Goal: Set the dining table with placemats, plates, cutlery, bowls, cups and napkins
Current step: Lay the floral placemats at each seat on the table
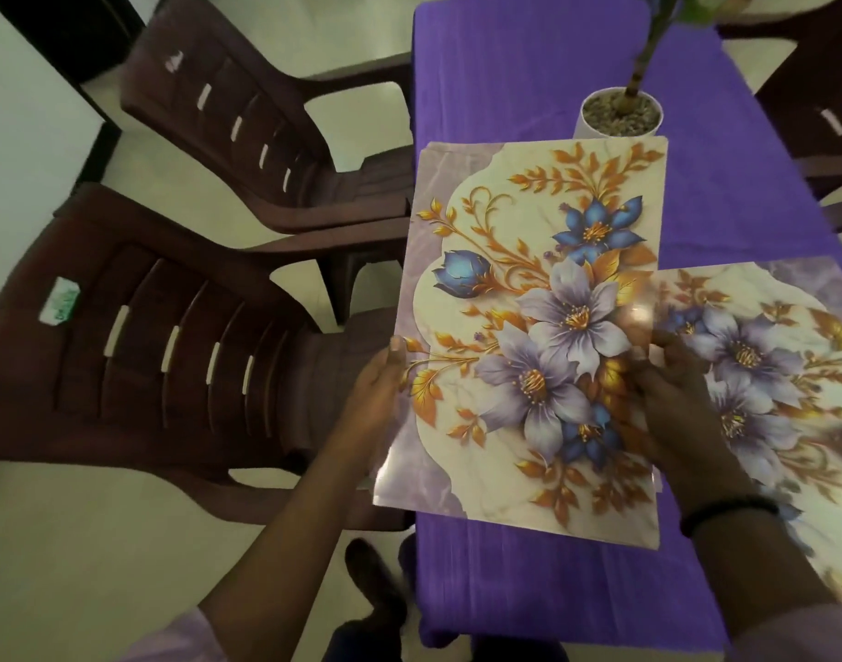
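Both hands, left hand [378, 389] and right hand [672, 398], grip a floral placemat [529, 327] just near the potted plant [619, 117], likely needing squaring beside the laid second placemat [767, 375].

Table [529, 590] has a purple cloth. On it: white plant pot [619, 119] mid-table, floral placemat [791, 375] at right edge, second floral placemat [529, 327] overlapping its left side.
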